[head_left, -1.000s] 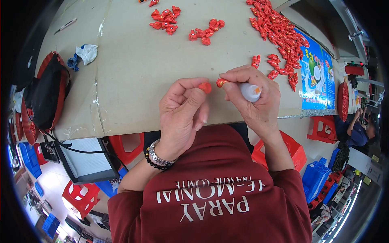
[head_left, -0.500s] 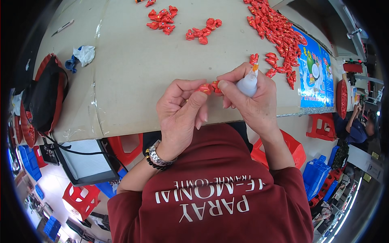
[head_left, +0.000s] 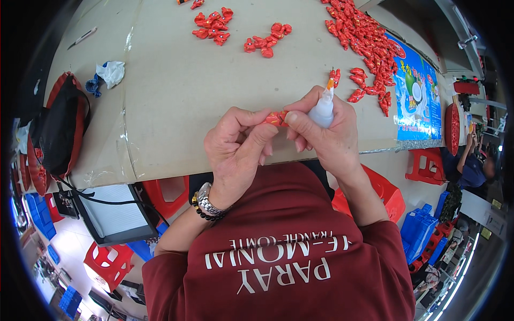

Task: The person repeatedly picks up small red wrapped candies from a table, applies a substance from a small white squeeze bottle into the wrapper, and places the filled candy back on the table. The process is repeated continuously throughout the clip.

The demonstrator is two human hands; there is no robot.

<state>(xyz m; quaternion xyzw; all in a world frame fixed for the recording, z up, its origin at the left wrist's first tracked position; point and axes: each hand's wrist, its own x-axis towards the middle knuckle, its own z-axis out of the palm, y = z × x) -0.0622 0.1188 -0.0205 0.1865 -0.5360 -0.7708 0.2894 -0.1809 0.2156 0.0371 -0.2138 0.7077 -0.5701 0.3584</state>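
Observation:
Above the table's near edge, my left hand [head_left: 235, 147] pinches a small red figurine piece [head_left: 275, 118] with yellow marks between thumb and fingers. The thumb and fingertips of my right hand [head_left: 332, 134] close on the right end of the red work; it looks like two pieces pressed together, but the join is partly covered by the fingers. A small white squeeze bottle [head_left: 322, 111] with an orange tip, like a glue bottle, is also tucked in my right hand, tip pointing up and away. Just beyond that tip lies another red piece [head_left: 335, 76].
On the table [head_left: 176, 107], a big heap of red pieces [head_left: 358, 35] lies far right, with smaller groups [head_left: 213, 25] at the back. A blue printed sheet [head_left: 416, 93] is at right. A penknife [head_left: 83, 37], crumpled tissue [head_left: 111, 74] and black-and-red bag [head_left: 64, 125] are at left.
The two red pieces, one in each hand, have come together end to end. My right hand has shifted slightly left, and the bottle stands a little more upright.

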